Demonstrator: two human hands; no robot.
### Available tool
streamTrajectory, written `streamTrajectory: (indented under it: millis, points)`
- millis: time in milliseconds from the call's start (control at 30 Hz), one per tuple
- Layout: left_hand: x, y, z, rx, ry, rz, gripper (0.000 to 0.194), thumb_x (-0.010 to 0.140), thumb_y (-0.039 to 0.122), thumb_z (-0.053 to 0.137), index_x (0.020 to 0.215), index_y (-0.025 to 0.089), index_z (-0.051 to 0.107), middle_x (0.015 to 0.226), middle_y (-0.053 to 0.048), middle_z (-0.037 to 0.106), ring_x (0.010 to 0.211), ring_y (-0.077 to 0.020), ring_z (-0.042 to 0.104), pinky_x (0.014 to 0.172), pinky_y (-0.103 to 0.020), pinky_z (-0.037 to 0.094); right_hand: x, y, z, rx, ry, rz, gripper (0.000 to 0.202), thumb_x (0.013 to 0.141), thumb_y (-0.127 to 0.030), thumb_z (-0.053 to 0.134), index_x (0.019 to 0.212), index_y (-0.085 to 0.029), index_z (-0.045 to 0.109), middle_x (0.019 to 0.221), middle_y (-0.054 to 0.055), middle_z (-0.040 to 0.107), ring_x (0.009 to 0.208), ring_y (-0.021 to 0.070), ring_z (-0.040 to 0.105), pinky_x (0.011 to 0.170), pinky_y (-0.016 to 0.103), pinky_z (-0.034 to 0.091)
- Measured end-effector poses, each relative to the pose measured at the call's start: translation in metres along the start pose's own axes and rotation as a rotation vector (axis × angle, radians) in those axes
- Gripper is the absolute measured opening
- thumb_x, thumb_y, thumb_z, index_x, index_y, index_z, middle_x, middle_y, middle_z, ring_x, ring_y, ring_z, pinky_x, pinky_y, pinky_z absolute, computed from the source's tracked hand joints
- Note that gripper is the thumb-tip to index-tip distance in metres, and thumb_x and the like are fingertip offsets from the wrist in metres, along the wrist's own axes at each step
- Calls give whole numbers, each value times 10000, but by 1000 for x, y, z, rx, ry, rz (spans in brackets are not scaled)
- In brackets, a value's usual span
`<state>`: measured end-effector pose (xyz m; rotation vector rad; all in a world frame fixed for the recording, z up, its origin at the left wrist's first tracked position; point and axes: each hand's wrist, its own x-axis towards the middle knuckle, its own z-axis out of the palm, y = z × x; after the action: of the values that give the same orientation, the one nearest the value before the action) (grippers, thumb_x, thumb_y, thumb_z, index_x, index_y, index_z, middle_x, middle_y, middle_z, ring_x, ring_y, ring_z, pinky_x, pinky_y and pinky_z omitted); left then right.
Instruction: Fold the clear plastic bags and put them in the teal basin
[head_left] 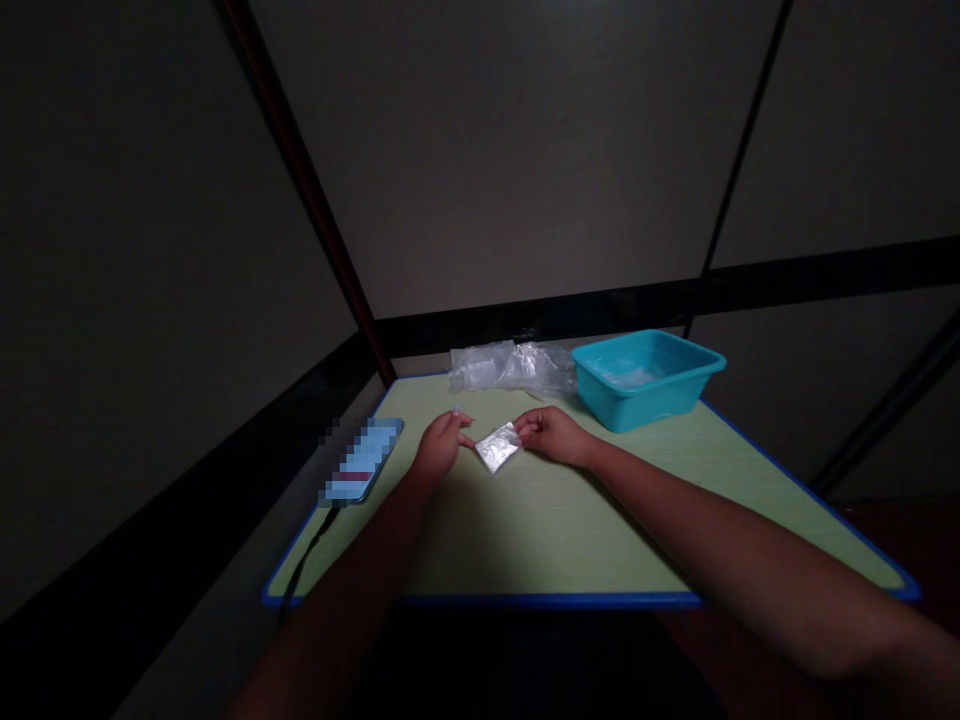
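Packet [498,448], silvery, in right hand [551,437]; left hand [444,446] at corner

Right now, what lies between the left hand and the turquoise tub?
Head view: the silvery packet and the right hand lie between the left hand and tub.

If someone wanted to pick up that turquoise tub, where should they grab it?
Probably by the rim at the right end of the turquoise tub, coming from the right: the rim flares outward there, leaving a lip to hook under. The left end looks worse, since crumpled clear plastic lies close beside it.
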<state>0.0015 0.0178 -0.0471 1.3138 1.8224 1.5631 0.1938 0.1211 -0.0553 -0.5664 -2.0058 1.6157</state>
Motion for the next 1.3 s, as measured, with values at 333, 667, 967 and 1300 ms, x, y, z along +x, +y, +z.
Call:
streamTrajectory:
  millis: [333, 667, 967, 1300]
  points:
    - [2, -7, 4, 12, -8, 26, 377, 848, 507, 448, 782, 178, 620, 840, -29, 653, 579, -122, 631, 641, -273, 477, -1, -6, 0, -42, 44, -5, 308, 606, -189, 680, 906, -117, 680, 603, -29, 597, 540, 100, 493, 533, 227, 383]
    - [2, -9, 8, 5, -24, 46, 321, 867, 442, 468, 799, 172, 628, 908, -39, 644, 614, -116, 640, 670, -278, 499, -2, -5, 7, -65, 125, -106, 459, 633, -75, 596, 1084, -153, 555, 680, -20, 608, 617, 138, 573, 616, 260, 447]
    - [1, -7, 7, 9, -56, 76, 320, 861, 458, 490, 809, 176, 632, 892, -34, 645, 662, -131, 651, 711, -291, 508, -1, -3, 9, -261, 124, -176, 323, 671, -65, 529, 973, -176, 560, 639, -54, 540, 592, 121, 520, 596, 241, 403]
    - [-1, -6, 7, -6, -88, 103, 399, 885, 521, 432, 858, 174, 625, 961, -55, 646, 696, -140, 673, 753, -304, 512, -1, 2, 7, -443, 126, -107, 343, 641, -32, 558, 937, -198, 606, 671, -47, 581, 640, 115, 525, 647, 227, 394]
